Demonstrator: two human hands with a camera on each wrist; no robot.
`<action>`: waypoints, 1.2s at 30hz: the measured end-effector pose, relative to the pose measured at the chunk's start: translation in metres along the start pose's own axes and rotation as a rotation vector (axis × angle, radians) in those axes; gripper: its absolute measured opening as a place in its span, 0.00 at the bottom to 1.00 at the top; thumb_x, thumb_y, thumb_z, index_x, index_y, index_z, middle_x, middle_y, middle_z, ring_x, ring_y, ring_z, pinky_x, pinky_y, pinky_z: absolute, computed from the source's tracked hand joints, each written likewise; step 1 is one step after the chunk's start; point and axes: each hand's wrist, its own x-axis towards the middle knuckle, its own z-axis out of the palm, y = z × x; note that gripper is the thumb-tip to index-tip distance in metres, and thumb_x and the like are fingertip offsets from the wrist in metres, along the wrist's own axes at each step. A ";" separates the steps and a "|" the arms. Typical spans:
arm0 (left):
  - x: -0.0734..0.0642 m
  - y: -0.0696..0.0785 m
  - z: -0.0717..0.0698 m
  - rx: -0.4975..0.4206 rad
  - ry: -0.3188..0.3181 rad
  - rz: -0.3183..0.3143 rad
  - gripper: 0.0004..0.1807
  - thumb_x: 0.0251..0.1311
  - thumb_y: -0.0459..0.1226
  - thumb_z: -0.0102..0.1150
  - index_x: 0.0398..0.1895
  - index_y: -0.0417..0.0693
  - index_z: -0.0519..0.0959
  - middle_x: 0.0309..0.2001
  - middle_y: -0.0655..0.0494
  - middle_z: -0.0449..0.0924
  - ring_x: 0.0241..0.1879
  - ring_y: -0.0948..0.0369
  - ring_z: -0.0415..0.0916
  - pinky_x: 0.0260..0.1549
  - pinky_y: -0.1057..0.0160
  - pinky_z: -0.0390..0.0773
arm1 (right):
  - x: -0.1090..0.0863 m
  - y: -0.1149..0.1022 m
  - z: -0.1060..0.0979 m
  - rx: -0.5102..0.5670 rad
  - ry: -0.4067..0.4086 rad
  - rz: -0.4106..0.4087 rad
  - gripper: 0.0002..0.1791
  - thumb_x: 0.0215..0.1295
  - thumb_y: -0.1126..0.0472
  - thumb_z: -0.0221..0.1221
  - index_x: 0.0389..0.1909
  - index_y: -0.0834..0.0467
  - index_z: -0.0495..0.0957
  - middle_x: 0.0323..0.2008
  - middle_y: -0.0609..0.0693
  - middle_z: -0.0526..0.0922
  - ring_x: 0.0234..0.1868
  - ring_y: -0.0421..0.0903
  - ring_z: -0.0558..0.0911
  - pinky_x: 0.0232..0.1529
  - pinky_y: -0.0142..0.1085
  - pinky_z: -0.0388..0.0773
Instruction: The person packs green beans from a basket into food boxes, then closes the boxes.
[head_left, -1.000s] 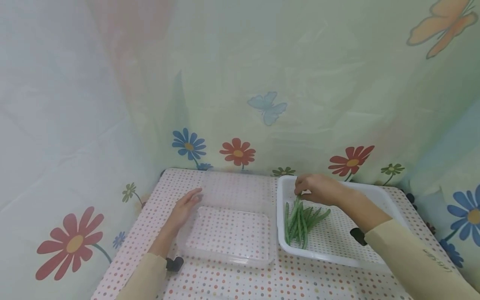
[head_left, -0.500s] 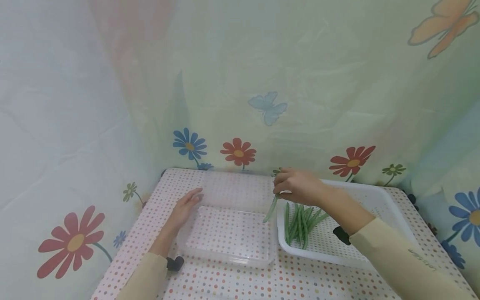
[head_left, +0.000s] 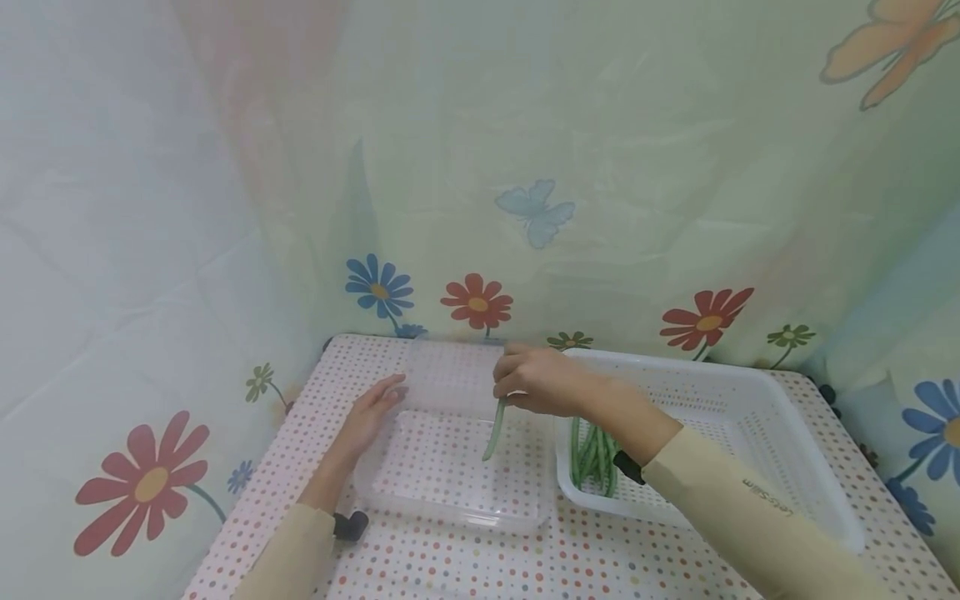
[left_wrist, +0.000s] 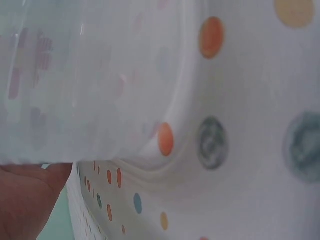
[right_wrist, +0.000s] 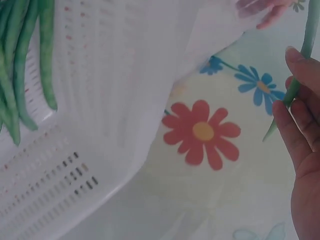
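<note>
My right hand point(head_left: 543, 381) pinches one green bean point(head_left: 493, 437) between thumb and fingers. The bean hangs down above the clear plastic box point(head_left: 450, 515), whose raised clear lid point(head_left: 450, 379) stands behind it. In the right wrist view, the bean point(right_wrist: 310, 31) runs across the fingers with its thin tip showing below. At the box's left side is my left hand point(head_left: 367, 421), its fingers extended along the wall. The left wrist view shows only part of that hand point(left_wrist: 25, 202), partly behind the cloudy plastic. Several more green beans point(head_left: 591, 460) lie in the white basket point(head_left: 712, 367), partly hidden by my right forearm.
The white perforated basket stands right of the box, nearly against it. Beneath both lies a dotted tablecloth point(head_left: 442, 567). A flowered curtain point(head_left: 420, 167) hangs close behind the table and along its sides.
My right hand has drawn a green bean out of the basket and carried it left, over the clear box. My left hand stays at the box's left side.
</note>
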 end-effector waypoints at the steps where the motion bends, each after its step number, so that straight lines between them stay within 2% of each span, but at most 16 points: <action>1: 0.000 0.000 0.000 -0.003 -0.001 0.004 0.23 0.82 0.49 0.44 0.75 0.66 0.70 0.75 0.57 0.72 0.79 0.52 0.61 0.80 0.40 0.54 | 0.003 -0.001 0.003 -0.006 0.004 -0.015 0.08 0.56 0.62 0.77 0.37 0.50 0.91 0.37 0.42 0.87 0.42 0.43 0.79 0.43 0.29 0.83; 6: 0.002 -0.002 -0.002 -0.013 -0.015 0.022 0.23 0.82 0.48 0.43 0.75 0.65 0.70 0.75 0.55 0.72 0.79 0.51 0.61 0.80 0.41 0.55 | 0.017 -0.008 0.017 -0.037 -0.023 -0.025 0.09 0.56 0.60 0.78 0.38 0.48 0.91 0.37 0.40 0.88 0.41 0.41 0.79 0.42 0.27 0.82; 16: 0.002 0.000 -0.001 -0.048 -0.015 0.019 0.24 0.83 0.46 0.43 0.77 0.59 0.68 0.76 0.51 0.70 0.79 0.49 0.62 0.80 0.41 0.54 | 0.044 -0.023 0.038 0.017 -0.206 0.065 0.10 0.62 0.58 0.75 0.44 0.46 0.91 0.41 0.40 0.88 0.44 0.40 0.77 0.43 0.24 0.80; 25: 0.002 0.000 0.002 0.004 0.029 -0.023 0.22 0.81 0.49 0.44 0.74 0.67 0.71 0.72 0.55 0.75 0.77 0.50 0.66 0.78 0.40 0.60 | 0.071 -0.027 0.054 0.010 -0.287 0.076 0.09 0.65 0.57 0.72 0.46 0.45 0.91 0.43 0.38 0.88 0.43 0.39 0.75 0.40 0.23 0.76; 28: 0.002 0.000 0.002 0.014 0.037 -0.024 0.23 0.81 0.50 0.45 0.74 0.66 0.71 0.72 0.54 0.75 0.77 0.49 0.65 0.77 0.39 0.61 | 0.081 -0.028 0.057 0.023 -0.316 0.089 0.10 0.66 0.56 0.72 0.47 0.44 0.91 0.44 0.38 0.88 0.43 0.38 0.75 0.39 0.23 0.76; 32: 0.004 -0.002 0.002 0.019 0.034 -0.019 0.23 0.81 0.51 0.45 0.74 0.66 0.70 0.71 0.53 0.76 0.77 0.49 0.65 0.77 0.39 0.62 | 0.092 -0.030 0.064 0.042 -0.328 0.089 0.11 0.66 0.56 0.72 0.48 0.44 0.91 0.44 0.38 0.89 0.43 0.38 0.75 0.39 0.23 0.75; 36: 0.005 -0.003 0.002 0.026 0.037 -0.028 0.21 0.81 0.51 0.45 0.73 0.71 0.71 0.70 0.56 0.77 0.77 0.50 0.65 0.77 0.39 0.62 | 0.100 -0.031 0.076 0.040 -0.334 0.085 0.10 0.65 0.56 0.72 0.47 0.44 0.91 0.43 0.37 0.89 0.41 0.38 0.74 0.38 0.23 0.73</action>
